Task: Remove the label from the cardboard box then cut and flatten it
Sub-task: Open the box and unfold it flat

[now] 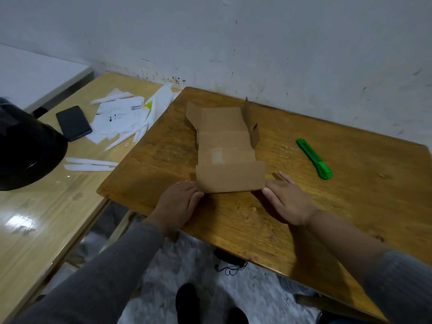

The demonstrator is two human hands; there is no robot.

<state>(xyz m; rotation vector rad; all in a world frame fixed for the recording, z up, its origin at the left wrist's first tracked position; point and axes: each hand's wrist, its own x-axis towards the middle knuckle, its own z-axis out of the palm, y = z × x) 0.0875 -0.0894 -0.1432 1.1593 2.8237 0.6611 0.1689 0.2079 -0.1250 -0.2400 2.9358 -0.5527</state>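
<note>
Head view. Grip: the near edge of the cardboard box (228, 148) is touched at its left corner by the left hand (178, 202) and at its right corner by the right hand (288, 199); fingers lie nearly straight, nothing is clasped. Box: cut open, laid mostly flat on the wooden table (350, 206), right flaps upright. Green utility knife (314, 159): right of box, apart. Left table: torn label papers (121, 118), black phone (73, 123).
</note>
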